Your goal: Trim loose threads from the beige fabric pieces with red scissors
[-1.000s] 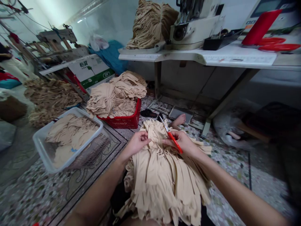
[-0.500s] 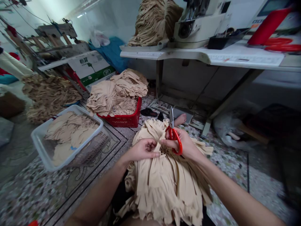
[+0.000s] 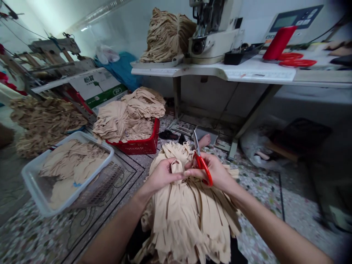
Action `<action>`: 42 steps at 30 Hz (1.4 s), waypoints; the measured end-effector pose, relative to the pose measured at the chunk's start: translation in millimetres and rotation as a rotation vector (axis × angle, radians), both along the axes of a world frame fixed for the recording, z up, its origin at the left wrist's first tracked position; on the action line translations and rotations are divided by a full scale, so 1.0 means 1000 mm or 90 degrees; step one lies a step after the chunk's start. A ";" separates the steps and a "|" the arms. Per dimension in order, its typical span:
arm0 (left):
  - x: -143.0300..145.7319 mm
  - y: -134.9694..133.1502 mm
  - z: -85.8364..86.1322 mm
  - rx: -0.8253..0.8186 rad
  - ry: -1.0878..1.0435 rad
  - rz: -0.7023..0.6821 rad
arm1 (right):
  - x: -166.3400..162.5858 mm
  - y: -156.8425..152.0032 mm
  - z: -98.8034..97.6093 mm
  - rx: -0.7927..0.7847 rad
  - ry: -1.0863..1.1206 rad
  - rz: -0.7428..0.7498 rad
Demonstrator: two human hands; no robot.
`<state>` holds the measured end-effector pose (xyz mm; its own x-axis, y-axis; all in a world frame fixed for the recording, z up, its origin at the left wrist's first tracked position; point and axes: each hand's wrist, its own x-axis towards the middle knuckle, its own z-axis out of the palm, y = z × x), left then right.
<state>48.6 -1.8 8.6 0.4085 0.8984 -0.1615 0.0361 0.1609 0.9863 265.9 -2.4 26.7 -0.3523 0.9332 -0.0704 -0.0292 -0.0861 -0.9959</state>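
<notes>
head view, left hand [image 3: 162,174] pinching beige cloth [image 3: 187,216], right hand [image 3: 218,173] with its grip around red-handled scissors [image 3: 202,164]

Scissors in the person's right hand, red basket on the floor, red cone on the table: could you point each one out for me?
Scissors [image 3: 201,162]: head view, on the red handle near the blades.
Red basket [image 3: 137,147]: head view, on its outer wall.
Red cone [image 3: 279,43]: head view, on the middle of its side.

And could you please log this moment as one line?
left hand: gripping beige strips | right hand: holding red-handled scissors | red basket: heaped with beige cloth
</notes>
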 end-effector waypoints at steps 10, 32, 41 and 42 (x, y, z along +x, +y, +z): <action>0.008 -0.009 -0.003 -0.060 -0.038 -0.018 | 0.025 -0.010 -0.010 0.080 -0.127 0.011; 0.003 -0.010 -0.009 -0.092 -0.066 0.014 | 0.046 -0.020 -0.013 0.313 -0.674 0.179; 0.006 -0.012 -0.012 -0.073 -0.048 0.010 | 0.059 -0.020 -0.017 0.313 -0.675 0.187; 0.006 -0.012 -0.012 -0.065 -0.043 0.003 | 0.059 -0.020 -0.016 0.318 -0.670 0.193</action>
